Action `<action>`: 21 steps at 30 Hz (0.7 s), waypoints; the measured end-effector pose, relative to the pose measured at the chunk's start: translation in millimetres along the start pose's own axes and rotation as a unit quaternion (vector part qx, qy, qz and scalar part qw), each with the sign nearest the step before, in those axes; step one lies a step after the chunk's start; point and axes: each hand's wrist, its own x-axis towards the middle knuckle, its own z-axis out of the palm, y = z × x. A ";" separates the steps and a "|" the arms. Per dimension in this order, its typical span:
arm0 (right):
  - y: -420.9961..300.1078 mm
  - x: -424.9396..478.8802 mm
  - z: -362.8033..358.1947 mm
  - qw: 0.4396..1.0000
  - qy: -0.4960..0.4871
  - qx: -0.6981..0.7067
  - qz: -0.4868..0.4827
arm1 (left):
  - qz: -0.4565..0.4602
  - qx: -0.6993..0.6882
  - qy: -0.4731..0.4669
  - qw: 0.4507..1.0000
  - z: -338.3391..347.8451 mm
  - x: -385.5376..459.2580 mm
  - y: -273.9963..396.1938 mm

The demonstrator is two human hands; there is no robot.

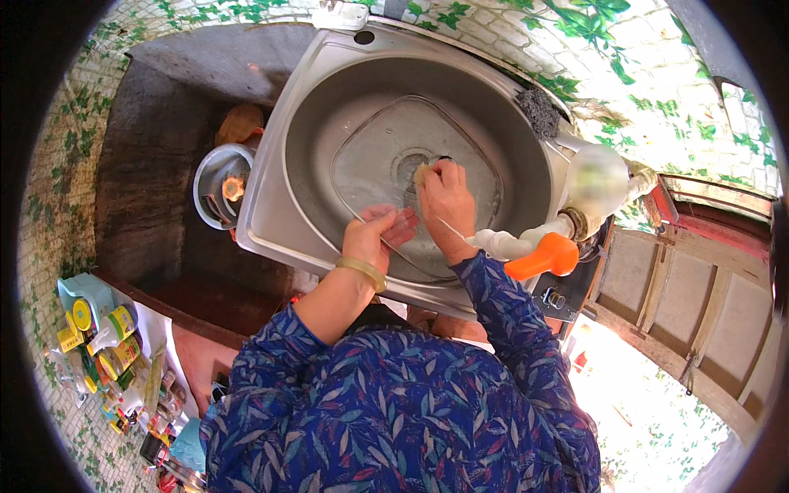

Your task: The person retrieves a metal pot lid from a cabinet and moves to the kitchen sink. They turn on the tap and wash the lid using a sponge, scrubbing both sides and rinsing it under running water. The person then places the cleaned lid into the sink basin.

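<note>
Over the stainless steel sink [314,222], my right hand [449,200] is closed around a small yellowish scrubbing pad [422,174], most of it hidden by the fingers. Just beyond the fingertips shows a small black round object [445,158], too covered to identify. My left hand [379,233], with a pale bangle at the wrist, is lower left of the right one. Its palm is turned up, the fingers are slightly blurred, and nothing is seen in it. Below both hands lie the wet basin floor and the drain [414,166].
A white tap pipe [502,241] with an orange lever [545,259] stands beside my right forearm. Dark steel wool [538,114] sits on the sink's back right rim. To the left are a metal ring stove [203,185] and several bottles [117,326]. A wooden-framed door [678,296] is at right.
</note>
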 end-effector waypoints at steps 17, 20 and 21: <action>-7.8 -16.6 -7.2 0.999 -0.020 0.044 0.002 | 0.007 -0.009 0.001 1.000 -3.7 4.3 -2.6; 2.1 -22.8 -11.0 0.998 -0.030 0.061 -0.014 | 0.011 0.011 0.010 1.000 -2.1 2.8 -1.7; 10.1 -26.0 -11.4 0.997 -0.035 0.061 -0.007 | 0.010 0.011 0.012 1.000 -0.8 1.2 -1.6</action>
